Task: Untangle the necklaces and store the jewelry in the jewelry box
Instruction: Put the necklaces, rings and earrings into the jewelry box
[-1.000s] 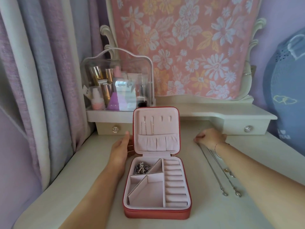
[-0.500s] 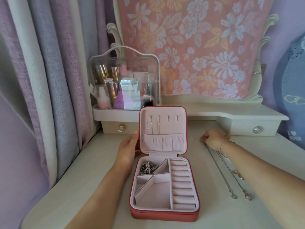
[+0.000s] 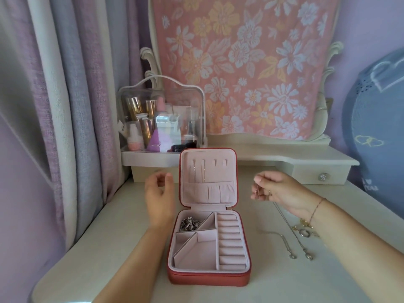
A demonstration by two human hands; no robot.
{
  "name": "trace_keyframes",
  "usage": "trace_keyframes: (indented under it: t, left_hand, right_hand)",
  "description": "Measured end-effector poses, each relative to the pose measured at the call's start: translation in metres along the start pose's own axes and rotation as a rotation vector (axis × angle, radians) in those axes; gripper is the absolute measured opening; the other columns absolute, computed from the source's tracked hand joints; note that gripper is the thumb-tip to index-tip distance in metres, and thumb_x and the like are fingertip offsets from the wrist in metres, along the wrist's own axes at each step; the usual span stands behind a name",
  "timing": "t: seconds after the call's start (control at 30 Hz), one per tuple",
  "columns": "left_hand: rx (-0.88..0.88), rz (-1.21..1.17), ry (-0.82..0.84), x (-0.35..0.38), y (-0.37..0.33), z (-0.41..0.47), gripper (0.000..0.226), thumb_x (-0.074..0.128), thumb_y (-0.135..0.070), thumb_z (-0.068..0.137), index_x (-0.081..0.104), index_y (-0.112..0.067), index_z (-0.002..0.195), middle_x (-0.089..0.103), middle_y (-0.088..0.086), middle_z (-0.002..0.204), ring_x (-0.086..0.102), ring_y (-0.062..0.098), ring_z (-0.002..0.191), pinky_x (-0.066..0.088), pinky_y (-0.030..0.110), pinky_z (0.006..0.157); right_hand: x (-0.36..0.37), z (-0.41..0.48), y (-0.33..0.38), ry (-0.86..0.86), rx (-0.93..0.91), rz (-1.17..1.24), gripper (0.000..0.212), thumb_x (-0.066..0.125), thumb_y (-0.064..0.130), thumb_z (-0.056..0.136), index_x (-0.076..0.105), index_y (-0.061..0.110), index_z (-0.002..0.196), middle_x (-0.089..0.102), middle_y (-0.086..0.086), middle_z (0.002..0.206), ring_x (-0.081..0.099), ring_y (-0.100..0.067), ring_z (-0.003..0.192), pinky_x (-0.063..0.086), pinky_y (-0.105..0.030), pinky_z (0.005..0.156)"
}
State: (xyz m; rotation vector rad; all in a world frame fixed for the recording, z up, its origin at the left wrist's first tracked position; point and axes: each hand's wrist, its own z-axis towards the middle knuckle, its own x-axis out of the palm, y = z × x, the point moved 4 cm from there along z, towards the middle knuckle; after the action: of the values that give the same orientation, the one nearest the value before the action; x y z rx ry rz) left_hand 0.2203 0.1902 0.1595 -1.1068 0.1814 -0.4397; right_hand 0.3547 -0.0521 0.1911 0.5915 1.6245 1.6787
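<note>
Item 1: your left hand, raised just beside the left edge of the box lid, fingers loosely curled with the thumb near the fingertips, holding nothing that shows.

Item 2: your right hand, lifted above the table to the right of the box, fingertips pinching the upper end of a thin chain. A ring sits on 1 finger and a fine bracelet on the wrist.

Item 3: thin silver chain necklaces, trailing from your right hand down onto the cream table top, their 2 clasp ends lying near each other, well right of the box.

Item 4: small gold-coloured jewellery pieces, on the table under your right wrist; too small to tell what each one is.

Item 5: square red jewellery box with pale pink lining, open at table centre, lid standing upright. 2 fine chains hang from the lid hooks. A heap of silver jewellery fills the rear-left compartment.

Item 6: clear plastic cosmetics case with handle, on the shelf behind the box, left side.

Item 7: pink floral cloth, hanging behind the shelf.
</note>
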Motion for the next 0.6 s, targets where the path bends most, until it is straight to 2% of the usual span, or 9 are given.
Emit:
trace_keyframes:
  t: [0.07,0.17,0.27,0.33,0.5,0.6]
  left_hand:
    - [0.066,0.027,0.051,0.005,-0.017,-0.007,0.017,0.054,-0.018,0.097,0.057,-0.029,0.084,0.062,-0.005,0.087,0.054,0.006,0.076,0.041,0.013,0.069]
    - [0.0,0.027,0.34,0.027,-0.038,-0.024,0.021,0.056,-0.019,0.097,0.063,-0.021,0.077,0.061,-0.015,0.064,0.05,-0.002,0.06,0.041,0.014,0.061]
    - [-0.174,-0.098,0.674,0.052,-0.051,-0.042,0.021,0.061,-0.024,0.093,0.072,-0.006,0.095,0.071,0.0,0.087,0.062,0.006,0.081,0.049,0.022,0.081]
    - [-0.22,-0.184,0.804,0.06,-0.06,-0.05,0.025,0.065,-0.024,0.089,0.072,-0.003,0.1,0.073,0.004,0.093,0.065,0.007,0.085,0.051,0.02,0.083]
    - [-0.202,-0.229,0.857,0.068,-0.071,-0.059,0.009,0.07,-0.006,0.085,0.073,-0.001,0.091,0.072,0.001,0.077,0.064,0.004,0.07,0.05,0.013,0.072]
    - [-0.181,-0.227,0.863,0.069,-0.073,-0.062,0.01,0.066,-0.005,0.087,0.072,0.002,0.091,0.072,-0.001,0.072,0.062,0.003,0.065,0.049,0.013,0.069]
  right_hand:
    - [0.007,-0.006,0.013,0.033,-0.043,-0.078,0.02,0.047,0.009,0.099,0.056,0.01,0.081,0.062,-0.001,0.072,0.061,-0.016,0.07,0.043,-0.023,0.068]
    - [0.018,-0.011,0.03,0.055,-0.086,-0.171,0.019,0.05,0.011,0.097,0.059,0.015,0.081,0.065,0.003,0.078,0.052,-0.011,0.075,0.041,-0.017,0.069]
    - [0.026,-0.012,0.041,0.07,-0.11,-0.164,0.015,0.054,0.014,0.096,0.061,0.017,0.083,0.062,0.008,0.081,0.052,-0.001,0.075,0.041,-0.013,0.072]
    - [0.03,-0.013,0.046,0.071,-0.128,-0.185,0.014,0.055,0.016,0.095,0.062,0.017,0.084,0.06,0.01,0.079,0.052,0.004,0.071,0.04,-0.009,0.067]
    - [0.037,-0.018,0.049,0.072,-0.151,-0.166,0.02,0.053,0.013,0.096,0.06,0.012,0.077,0.061,0.002,0.073,0.053,0.003,0.061,0.04,-0.007,0.062]
    - [0.038,-0.02,0.047,0.074,-0.153,-0.166,0.022,0.053,0.013,0.096,0.06,0.011,0.076,0.061,-0.007,0.074,0.054,-0.01,0.067,0.041,-0.019,0.071]
